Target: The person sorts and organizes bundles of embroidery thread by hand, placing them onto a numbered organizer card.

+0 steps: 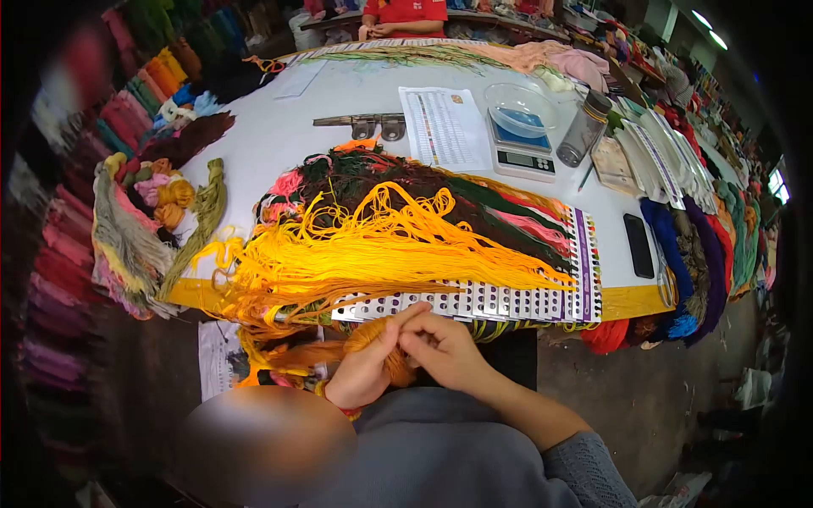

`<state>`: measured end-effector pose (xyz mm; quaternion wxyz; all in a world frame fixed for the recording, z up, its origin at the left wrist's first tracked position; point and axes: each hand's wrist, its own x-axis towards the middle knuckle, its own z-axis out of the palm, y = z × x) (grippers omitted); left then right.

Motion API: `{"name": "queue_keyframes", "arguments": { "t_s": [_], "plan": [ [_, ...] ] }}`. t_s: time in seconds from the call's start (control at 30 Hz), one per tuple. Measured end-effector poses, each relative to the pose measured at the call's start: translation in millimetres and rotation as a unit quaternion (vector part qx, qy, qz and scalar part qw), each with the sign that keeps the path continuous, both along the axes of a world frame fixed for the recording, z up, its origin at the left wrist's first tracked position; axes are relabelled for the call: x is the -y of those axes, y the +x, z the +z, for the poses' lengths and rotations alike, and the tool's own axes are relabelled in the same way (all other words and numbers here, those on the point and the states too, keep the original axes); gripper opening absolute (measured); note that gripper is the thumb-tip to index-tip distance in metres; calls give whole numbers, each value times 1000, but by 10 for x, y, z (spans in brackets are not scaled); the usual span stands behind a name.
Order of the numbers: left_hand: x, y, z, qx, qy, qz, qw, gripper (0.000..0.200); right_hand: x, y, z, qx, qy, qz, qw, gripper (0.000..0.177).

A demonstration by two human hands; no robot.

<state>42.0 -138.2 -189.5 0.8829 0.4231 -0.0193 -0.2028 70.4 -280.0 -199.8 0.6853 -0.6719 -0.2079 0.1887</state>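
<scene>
Near the lap, my left hand [362, 372] is closed around an orange-brown thread bundle [396, 366], which shows above and below its fingers. My right hand [439, 345] meets it at the fingertips, its fingers curled together; whatever they pinch is too small to make out. Just beyond the hands, a big spread of yellow-orange threads [381, 254] lies across the table, over a row of white cards with punched holes [508, 303]. Dark, green and pink threads [483, 203] lie behind the yellow ones.
On the white table [279, 127] are a printed sheet [445, 127], a scale [525, 162] with a clear bowl [521, 106], a grey bottle [583, 131] and a phone [638, 245]. Thread skeins [140, 229] hang at the left edge. A person in red [406, 13] sits across.
</scene>
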Motion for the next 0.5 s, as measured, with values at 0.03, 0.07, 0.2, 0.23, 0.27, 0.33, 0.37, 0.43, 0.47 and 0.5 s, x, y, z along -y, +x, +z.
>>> {"name": "queue_keyframes", "arguments": {
  "t_s": [0.03,0.07,0.2,0.23,0.27,0.33,0.37,0.43,0.47,0.5],
  "plan": [
    [4,7,43,1,-3,1,1000,53,21,-2,2,-110,49,-27,992,9],
    [-4,5,82,-32,-32,-4,999,53,12,-15,67,-159,105,-54,980,8],
    [-78,43,-62,-31,-48,-49,997,58,134,21,135,-184,104,-25,977,8],
    [-88,50,-86,-18,-60,-67,996,59,154,31,141,-213,114,-18,970,8],
    [-77,48,-74,-18,-59,-69,996,59,165,32,141,-243,124,-12,962,8],
    [-44,34,-22,-44,-34,-44,997,59,166,26,82,-240,118,-16,963,8],
    [-25,30,20,-44,-34,-45,997,59,166,25,61,-237,111,-19,965,9],
    [15,30,89,-46,-20,-31,998,60,132,-1,110,-220,92,-22,971,10],
    [29,34,71,-47,-20,-32,998,60,117,-12,126,-202,72,-25,976,11],
    [42,46,43,-41,-20,-38,998,60,116,-14,111,-202,73,-26,976,11]
  ]
}}
